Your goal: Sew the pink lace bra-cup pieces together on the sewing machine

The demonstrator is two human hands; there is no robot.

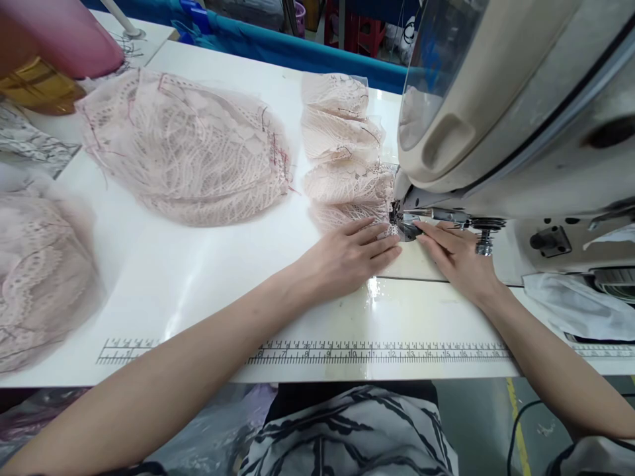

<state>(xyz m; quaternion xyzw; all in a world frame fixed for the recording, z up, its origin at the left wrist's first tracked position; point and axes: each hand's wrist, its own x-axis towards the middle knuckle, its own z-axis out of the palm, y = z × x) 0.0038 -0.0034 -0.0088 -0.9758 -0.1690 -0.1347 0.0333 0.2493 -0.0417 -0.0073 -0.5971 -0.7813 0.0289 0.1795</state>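
Your left hand [350, 256] is lying nearly flat, fingers extended and slightly parted, resting on the near end of the pale pink lace [342, 142] without gripping it, while your right hand [459, 254] is holding thumb and forefinger close together by the dark metal plate [409, 231]; I cannot tell whether they are pinching anything. The lace is lying just left of the sewing machine [496, 132], looking sheer, patterned and bunched into rounded folds with dark stitching threads, and its long axis is running from far to near, the near end pointing toward you.
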